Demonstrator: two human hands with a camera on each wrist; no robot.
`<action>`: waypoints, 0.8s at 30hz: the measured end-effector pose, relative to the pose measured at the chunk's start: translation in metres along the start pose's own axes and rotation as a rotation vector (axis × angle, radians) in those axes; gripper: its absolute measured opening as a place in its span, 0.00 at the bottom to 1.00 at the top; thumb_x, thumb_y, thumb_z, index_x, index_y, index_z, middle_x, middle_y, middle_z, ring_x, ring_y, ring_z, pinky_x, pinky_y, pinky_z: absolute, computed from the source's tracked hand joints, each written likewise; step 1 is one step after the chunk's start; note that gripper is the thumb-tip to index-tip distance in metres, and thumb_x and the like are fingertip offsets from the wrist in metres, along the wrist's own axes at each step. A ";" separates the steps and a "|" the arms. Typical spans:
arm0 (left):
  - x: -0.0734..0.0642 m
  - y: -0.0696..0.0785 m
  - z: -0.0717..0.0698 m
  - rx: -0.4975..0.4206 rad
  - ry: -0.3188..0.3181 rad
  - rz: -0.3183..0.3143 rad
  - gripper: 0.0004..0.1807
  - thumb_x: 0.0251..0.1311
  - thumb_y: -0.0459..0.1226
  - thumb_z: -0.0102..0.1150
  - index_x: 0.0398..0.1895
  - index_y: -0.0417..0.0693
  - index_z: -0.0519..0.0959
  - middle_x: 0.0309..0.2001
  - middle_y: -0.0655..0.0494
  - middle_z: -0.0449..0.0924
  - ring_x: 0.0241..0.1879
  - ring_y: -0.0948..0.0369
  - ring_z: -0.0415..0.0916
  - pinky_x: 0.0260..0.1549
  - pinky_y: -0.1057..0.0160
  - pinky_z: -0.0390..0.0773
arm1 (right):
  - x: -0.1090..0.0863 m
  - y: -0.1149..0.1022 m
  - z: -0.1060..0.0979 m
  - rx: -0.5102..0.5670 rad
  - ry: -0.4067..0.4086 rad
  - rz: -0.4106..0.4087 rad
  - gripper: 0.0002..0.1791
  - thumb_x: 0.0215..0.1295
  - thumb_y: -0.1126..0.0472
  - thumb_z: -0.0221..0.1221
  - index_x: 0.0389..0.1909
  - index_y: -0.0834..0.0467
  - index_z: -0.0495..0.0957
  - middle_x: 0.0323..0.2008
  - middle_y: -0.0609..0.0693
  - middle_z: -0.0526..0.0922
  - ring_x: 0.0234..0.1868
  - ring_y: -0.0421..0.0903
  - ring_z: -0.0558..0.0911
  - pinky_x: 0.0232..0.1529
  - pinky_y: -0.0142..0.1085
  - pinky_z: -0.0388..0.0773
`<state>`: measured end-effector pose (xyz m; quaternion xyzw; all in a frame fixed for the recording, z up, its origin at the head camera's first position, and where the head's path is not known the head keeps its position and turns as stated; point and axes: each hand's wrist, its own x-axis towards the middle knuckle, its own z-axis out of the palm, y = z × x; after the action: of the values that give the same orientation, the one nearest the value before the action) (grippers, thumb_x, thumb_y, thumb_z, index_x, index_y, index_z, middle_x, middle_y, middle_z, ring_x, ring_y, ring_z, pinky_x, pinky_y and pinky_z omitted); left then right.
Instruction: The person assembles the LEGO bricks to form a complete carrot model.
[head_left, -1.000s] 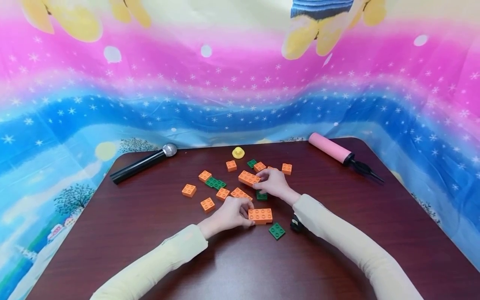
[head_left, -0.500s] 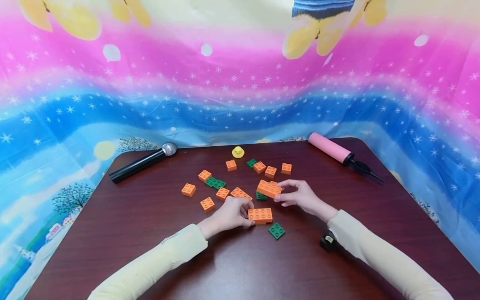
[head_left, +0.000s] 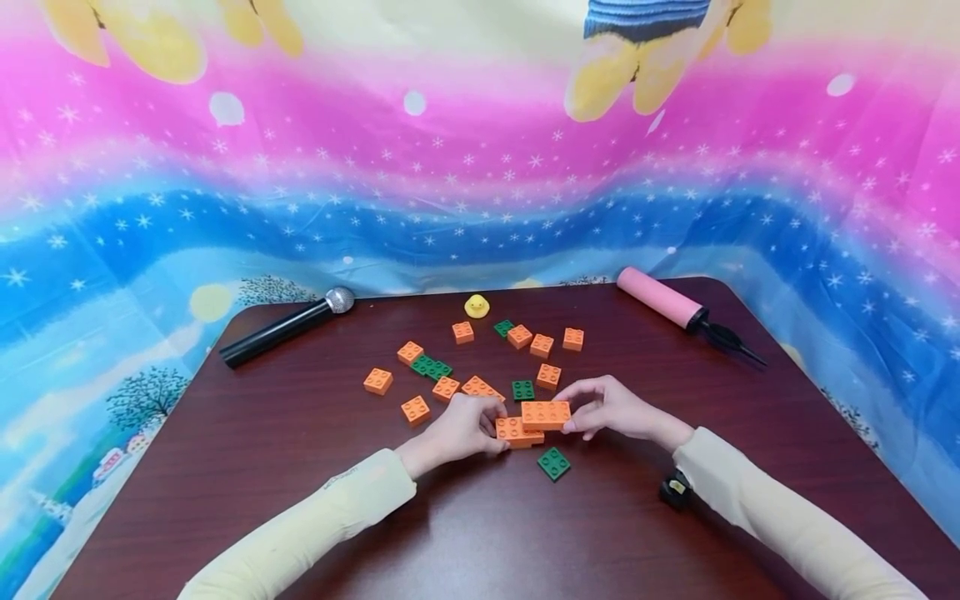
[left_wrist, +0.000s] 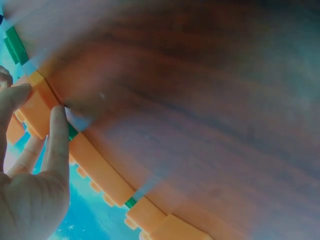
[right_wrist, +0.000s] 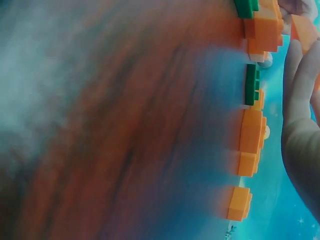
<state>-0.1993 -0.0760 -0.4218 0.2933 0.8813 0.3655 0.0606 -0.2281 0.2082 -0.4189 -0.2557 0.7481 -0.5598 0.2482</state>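
Note:
In the head view my left hand (head_left: pixel 461 427) grips the left end of a long orange toy building brick (head_left: pixel 512 428) low at the table's middle. The left wrist view has the same orange brick (left_wrist: pixel 39 112) between thumb and fingers of the left hand (left_wrist: pixel 37 185). My right hand (head_left: pixel 611 408) pinches the right end of a second long orange brick (head_left: pixel 546 414), which overlaps the first brick's right part, offset to the right. In the right wrist view the right hand (right_wrist: pixel 304 95) holds this second brick (right_wrist: pixel 303 32) above the table.
A green square brick (head_left: pixel 553 463) lies just in front. Behind are several loose orange bricks, green bricks (head_left: pixel 522 390) and a yellow duck (head_left: pixel 476 307). A microphone (head_left: pixel 288 327) lies back left, a pink hand pump (head_left: pixel 663 298) back right on the dark table (head_left: pixel 480 542).
My right hand has brought the second orange brick from behind, rightward and then toward me, over the right part of the first. My left hand has stayed in place on its brick.

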 end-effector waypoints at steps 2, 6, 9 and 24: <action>0.000 0.000 0.000 0.000 -0.001 -0.004 0.14 0.47 0.38 0.73 0.35 0.47 0.78 0.31 0.55 0.82 0.28 0.67 0.80 0.30 0.70 0.79 | 0.000 0.000 0.001 -0.010 -0.018 -0.002 0.25 0.59 0.64 0.65 0.55 0.71 0.73 0.40 0.70 0.83 0.33 0.48 0.86 0.31 0.40 0.83; 0.001 -0.001 0.000 0.006 0.001 -0.007 0.14 0.47 0.38 0.73 0.35 0.46 0.78 0.31 0.55 0.82 0.28 0.67 0.80 0.30 0.70 0.79 | 0.001 -0.001 0.002 -0.018 -0.041 -0.004 0.25 0.59 0.63 0.65 0.56 0.68 0.73 0.40 0.65 0.84 0.35 0.49 0.86 0.30 0.40 0.83; 0.001 -0.001 0.001 0.000 -0.007 -0.018 0.14 0.47 0.38 0.73 0.35 0.47 0.78 0.32 0.55 0.82 0.28 0.68 0.80 0.30 0.71 0.78 | 0.002 -0.001 0.002 -0.022 -0.048 -0.011 0.25 0.59 0.63 0.65 0.57 0.68 0.73 0.39 0.63 0.85 0.35 0.50 0.86 0.30 0.40 0.83; 0.001 -0.001 0.000 0.002 -0.010 -0.017 0.15 0.48 0.39 0.73 0.37 0.46 0.79 0.32 0.54 0.83 0.28 0.68 0.80 0.30 0.71 0.78 | 0.004 -0.001 0.015 -0.148 0.097 -0.039 0.20 0.54 0.63 0.69 0.48 0.65 0.78 0.42 0.61 0.81 0.24 0.49 0.82 0.22 0.41 0.80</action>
<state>-0.2000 -0.0761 -0.4221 0.2876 0.8839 0.3625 0.0676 -0.2212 0.1945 -0.4216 -0.2605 0.7935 -0.5193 0.1811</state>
